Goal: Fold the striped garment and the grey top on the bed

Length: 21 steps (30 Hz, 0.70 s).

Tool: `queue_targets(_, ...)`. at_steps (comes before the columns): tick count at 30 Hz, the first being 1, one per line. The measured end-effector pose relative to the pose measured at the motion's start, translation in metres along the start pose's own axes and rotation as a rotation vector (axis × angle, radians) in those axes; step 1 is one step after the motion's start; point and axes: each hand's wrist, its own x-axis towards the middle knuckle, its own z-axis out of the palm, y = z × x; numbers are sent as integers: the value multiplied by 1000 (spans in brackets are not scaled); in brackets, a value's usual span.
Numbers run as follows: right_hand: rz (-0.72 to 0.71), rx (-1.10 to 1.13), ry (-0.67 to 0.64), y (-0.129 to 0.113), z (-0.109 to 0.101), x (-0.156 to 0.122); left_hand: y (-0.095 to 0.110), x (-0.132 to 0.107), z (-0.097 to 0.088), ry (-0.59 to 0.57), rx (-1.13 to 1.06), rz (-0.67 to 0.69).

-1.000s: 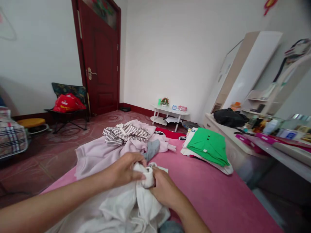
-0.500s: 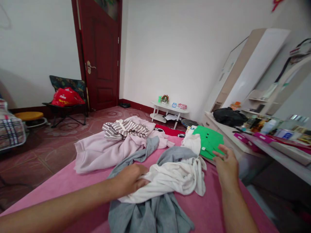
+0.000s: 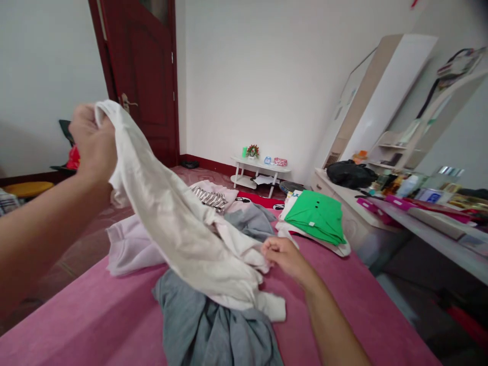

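A white long-sleeved garment (image 3: 179,223) stretches diagonally between my hands. My left hand (image 3: 93,145) is raised at the left, closed around its upper end. Lower down, my right hand (image 3: 284,256) pinches the cloth near the other end, where a cuff lies on the pink bed cover (image 3: 95,310). Beneath the white garment is a crumpled grey garment (image 3: 213,325). Behind it lie a pale pink garment (image 3: 133,244), a striped piece of clothing (image 3: 210,199) and more grey cloth (image 3: 253,221). A folded green garment (image 3: 316,216) tops a pile at the right.
A white dressing table (image 3: 354,218) with bottles and a black bag (image 3: 351,174) flanks the bed on the right. A low white side table (image 3: 259,165) stands by the far wall. A dark red door (image 3: 141,66) and yellow stool (image 3: 28,189) are at the left.
My left hand has lifted one end of the white garment up and to the left. My right hand has come left from beside the green garment and taken hold of the white cloth.
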Motion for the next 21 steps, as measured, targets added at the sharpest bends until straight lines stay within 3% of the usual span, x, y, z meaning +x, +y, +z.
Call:
queue_targets(3, -83, 27, 124, -18, 0, -2, -12, -3, 17, 3, 75, -64)
queue_targets(5, -112, -114, 97, -16, 5, -7, -15, -10, 40, -42, 113, -82)
queue_targets(8, -79, -453, -68, 4, 29, -10, -9, -28, 80, -271, 99, 24)
queue_targets(11, -59, -630, -35, 14, 51, -7, 10, -53, 112, -548, 100, 174)
queue_targets(14, -75, -216, 65, -13, 44, -10, 30, -77, 126, -627, 239, 197)
queue_targets(18, -126, 535, 159, -74, 9, -37, 48, -97, 132, -525, 336, 106)
queue_targets(21, -90, 875, 35, -97, -6, -62, 57, -108, 136, -569, 270, 6)
